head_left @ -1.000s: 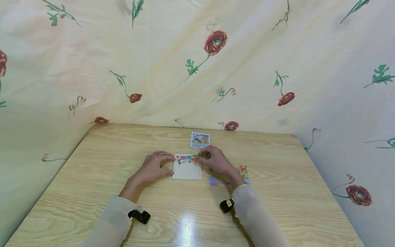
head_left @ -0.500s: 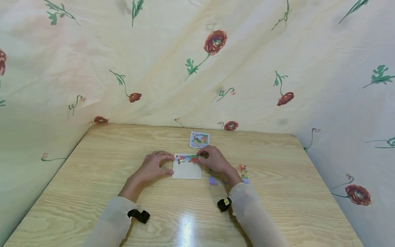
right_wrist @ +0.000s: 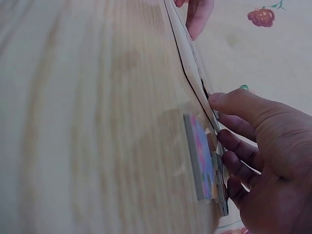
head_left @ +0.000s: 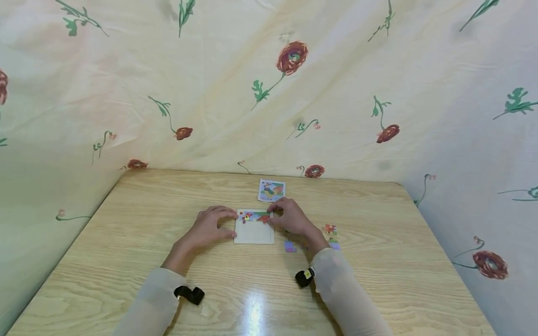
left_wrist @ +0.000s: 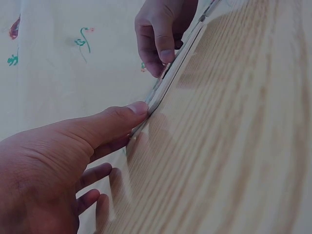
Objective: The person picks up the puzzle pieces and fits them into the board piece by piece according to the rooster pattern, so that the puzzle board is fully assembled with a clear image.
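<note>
A pale square puzzle tray [head_left: 254,233] lies flat on the table, with a row of colourful joined pieces along its far edge. My left hand [head_left: 210,226] grips the tray's left side, thumb near the lower corner and fingers at the upper one. At the far right corner my right hand [head_left: 293,217] holds a red and green puzzle piece [head_left: 263,218] between thumb and forefinger, in line with the row. In the left wrist view the left thumb [left_wrist: 134,108] rests on the tray's edge. The right fingers partly cover the piece.
Loose puzzle pieces, among them a red one [head_left: 329,229] and a purple one [head_left: 290,246], lie right of the tray, some hidden under the right forearm. A picture card [head_left: 272,190] lies behind the tray. Flowered cloth [head_left: 210,93] hangs behind the wooden table [head_left: 126,224].
The right hand has shifted slightly left, and the red and green piece now lines up with its neighbours in the top row. My left hand keeps its place on the tray.
</note>
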`<state>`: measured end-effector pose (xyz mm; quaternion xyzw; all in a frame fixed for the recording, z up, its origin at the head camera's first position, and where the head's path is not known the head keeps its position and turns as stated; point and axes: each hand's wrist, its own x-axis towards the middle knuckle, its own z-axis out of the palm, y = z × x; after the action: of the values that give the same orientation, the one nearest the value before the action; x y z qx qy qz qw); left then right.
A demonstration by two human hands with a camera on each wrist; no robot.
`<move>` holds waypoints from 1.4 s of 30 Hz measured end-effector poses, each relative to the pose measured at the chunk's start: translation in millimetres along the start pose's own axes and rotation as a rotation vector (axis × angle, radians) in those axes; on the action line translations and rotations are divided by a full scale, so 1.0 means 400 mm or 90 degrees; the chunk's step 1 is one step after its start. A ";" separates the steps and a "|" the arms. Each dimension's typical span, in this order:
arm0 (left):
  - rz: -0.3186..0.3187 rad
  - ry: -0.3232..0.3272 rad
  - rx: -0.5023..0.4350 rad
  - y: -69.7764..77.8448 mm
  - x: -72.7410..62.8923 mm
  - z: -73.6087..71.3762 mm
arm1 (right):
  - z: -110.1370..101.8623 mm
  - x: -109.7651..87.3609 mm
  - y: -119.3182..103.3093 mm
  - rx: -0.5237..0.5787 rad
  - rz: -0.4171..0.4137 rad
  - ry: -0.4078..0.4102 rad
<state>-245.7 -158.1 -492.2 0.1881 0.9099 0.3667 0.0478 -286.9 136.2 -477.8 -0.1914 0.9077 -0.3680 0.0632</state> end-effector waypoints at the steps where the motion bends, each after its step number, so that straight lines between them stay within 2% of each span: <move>1: 0.000 0.000 -0.001 0.000 0.000 0.000 | 0.000 0.000 0.000 0.002 0.001 0.000; 9: 0.005 0.004 0.004 -0.003 -0.001 0.002 | 0.001 -0.001 0.004 0.014 -0.013 0.000; 19: 0.026 0.009 0.009 -0.009 0.003 0.004 | 0.007 0.004 0.007 -0.026 -0.036 0.010; 24: 0.014 0.002 0.006 -0.006 0.004 0.005 | 0.010 0.005 0.009 -0.026 -0.029 0.009; 34: 0.000 0.002 -0.004 -0.007 0.001 0.005 | -0.005 -0.006 0.005 0.017 -0.016 -0.012; 42: 0.009 -0.002 0.001 -0.002 0.001 0.000 | -0.044 -0.055 0.003 0.064 -0.004 -0.021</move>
<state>-246.3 -158.5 -492.8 0.1949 0.9087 0.3663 0.0464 -271.5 156.9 -466.4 -0.1971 0.8863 -0.4099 0.0869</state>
